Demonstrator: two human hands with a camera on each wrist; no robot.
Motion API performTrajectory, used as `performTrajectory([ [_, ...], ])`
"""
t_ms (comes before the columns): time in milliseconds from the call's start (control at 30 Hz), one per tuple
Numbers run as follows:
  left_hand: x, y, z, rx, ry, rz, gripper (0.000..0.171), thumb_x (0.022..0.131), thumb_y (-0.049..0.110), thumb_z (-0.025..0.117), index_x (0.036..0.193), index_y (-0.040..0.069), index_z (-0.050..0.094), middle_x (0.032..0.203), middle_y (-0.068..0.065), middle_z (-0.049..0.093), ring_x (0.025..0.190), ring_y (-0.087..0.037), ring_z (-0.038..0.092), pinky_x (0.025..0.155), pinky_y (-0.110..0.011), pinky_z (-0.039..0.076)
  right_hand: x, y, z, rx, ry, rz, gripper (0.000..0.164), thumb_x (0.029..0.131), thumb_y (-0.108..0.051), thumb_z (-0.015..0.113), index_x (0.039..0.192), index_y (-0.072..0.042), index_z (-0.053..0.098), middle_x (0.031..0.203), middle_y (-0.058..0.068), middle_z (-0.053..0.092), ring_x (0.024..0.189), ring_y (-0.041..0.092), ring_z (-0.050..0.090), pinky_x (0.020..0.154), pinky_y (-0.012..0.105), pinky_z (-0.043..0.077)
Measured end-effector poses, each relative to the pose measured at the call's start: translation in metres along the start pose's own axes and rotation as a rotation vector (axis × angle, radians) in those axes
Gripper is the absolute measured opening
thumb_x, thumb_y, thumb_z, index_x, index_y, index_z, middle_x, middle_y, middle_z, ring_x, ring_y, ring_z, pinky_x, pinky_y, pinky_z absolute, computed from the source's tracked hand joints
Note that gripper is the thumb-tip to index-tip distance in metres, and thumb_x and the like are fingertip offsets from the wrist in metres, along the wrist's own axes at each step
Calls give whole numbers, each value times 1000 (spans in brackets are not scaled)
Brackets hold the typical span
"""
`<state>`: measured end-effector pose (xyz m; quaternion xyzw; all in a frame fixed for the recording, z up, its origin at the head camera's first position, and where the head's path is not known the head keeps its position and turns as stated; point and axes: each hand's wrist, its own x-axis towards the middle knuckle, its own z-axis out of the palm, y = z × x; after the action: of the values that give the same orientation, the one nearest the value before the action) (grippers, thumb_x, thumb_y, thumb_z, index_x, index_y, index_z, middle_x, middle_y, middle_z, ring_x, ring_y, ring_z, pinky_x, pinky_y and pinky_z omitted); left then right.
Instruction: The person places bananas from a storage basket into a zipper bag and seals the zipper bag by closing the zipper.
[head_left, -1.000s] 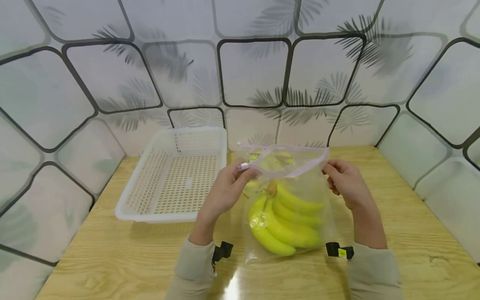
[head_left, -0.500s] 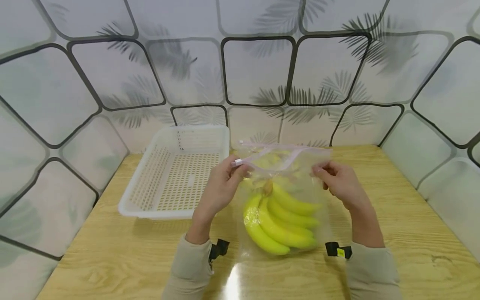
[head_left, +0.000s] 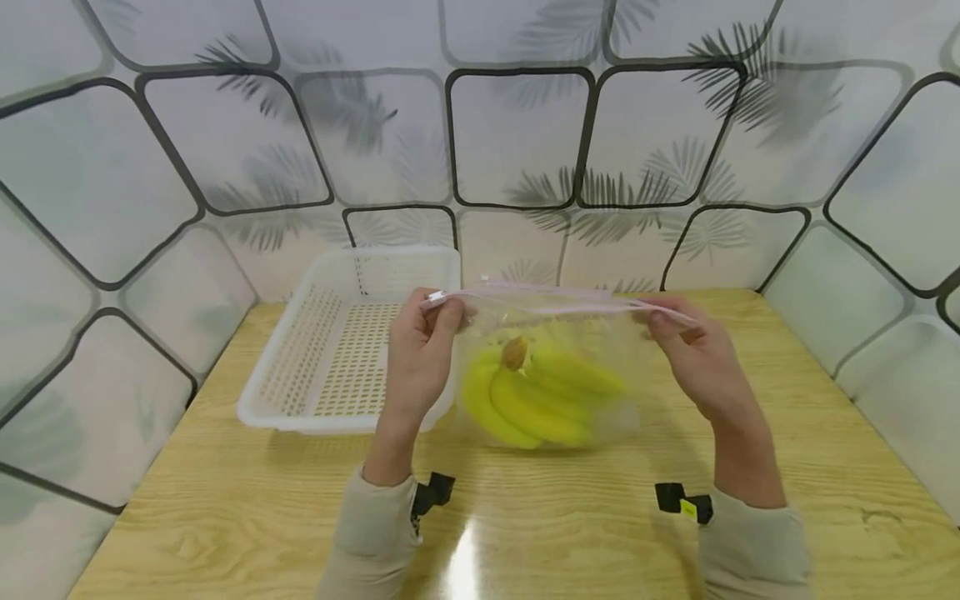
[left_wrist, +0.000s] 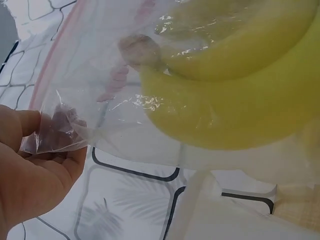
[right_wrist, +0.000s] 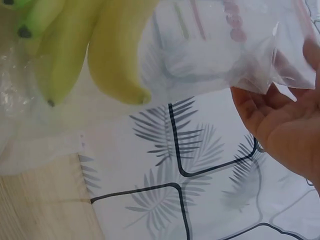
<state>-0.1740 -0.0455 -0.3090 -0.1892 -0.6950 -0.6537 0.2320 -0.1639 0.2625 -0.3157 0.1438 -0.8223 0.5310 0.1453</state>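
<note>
A clear zip bag [head_left: 547, 327] with a pink-lilac top strip hangs stretched between both hands. Inside it lies a bunch of yellow bananas [head_left: 532, 396], the brown stem end toward the upper left. At the bag's top left corner, beside a white slider [head_left: 436, 297], my left hand [head_left: 420, 354] pinches the strip between thumb and fingers. My right hand [head_left: 701, 358] pinches the opposite top corner. In the left wrist view the thumb and fingers grip the film beside the bananas [left_wrist: 225, 100]. The right wrist view has the other hand [right_wrist: 285, 112] holding its corner, banana tips nearby.
Behind the left hand stands a white plastic basket [head_left: 300, 333] with a perforated floor. The wooden table [head_left: 570, 525] runs to a patterned backdrop [head_left: 517, 142] at the back and sides. A black wrist device sits on each cuff.
The bag has been raised off the table and pulled taut, with the bananas moving up. My left hand has shifted left and up, and the right hand has taken the right end of the strip.
</note>
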Motion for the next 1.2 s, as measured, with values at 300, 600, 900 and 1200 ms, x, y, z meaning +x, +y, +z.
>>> performTrajectory([
  [300, 0, -9, 5, -42, 49, 41, 15, 101, 4, 55, 96, -10, 59, 88, -24, 67, 79, -6, 63, 78, -24, 55, 2, -3, 6, 437, 265, 66, 30, 99, -26, 60, 110, -3, 75, 98, -7, 74, 92, 8, 66, 81, 18, 52],
  [600, -2, -9, 7, -17, 72, 123, 13, 99, 3, 57, 95, -9, 61, 86, -23, 66, 78, -9, 60, 74, -20, 52, 12, -4, 27, 373, 551, -202, 27, 100, -10, 57, 92, 12, 71, 59, -2, 65, 50, 7, 63, 52, 18, 53],
  [900, -4, -9, 14, -29, 66, 90, 14, 99, 3, 57, 96, -9, 61, 86, -23, 66, 77, -8, 59, 72, -19, 51, 16, 6, 33, 216, 832, -324, 39, 100, -19, 58, 81, 14, 66, 44, -8, 46, 34, 0, 41, 37, 13, 27],
  [1200, -12, -26, 38, -126, 154, 125, 26, 102, 16, 55, 94, -8, 57, 78, -20, 59, 67, -8, 53, 62, -20, 47, 13, 1, 39, 519, 793, -56, 39, 103, -24, 51, 71, -4, 61, 50, -2, 47, 36, 7, 40, 36, 17, 30],
])
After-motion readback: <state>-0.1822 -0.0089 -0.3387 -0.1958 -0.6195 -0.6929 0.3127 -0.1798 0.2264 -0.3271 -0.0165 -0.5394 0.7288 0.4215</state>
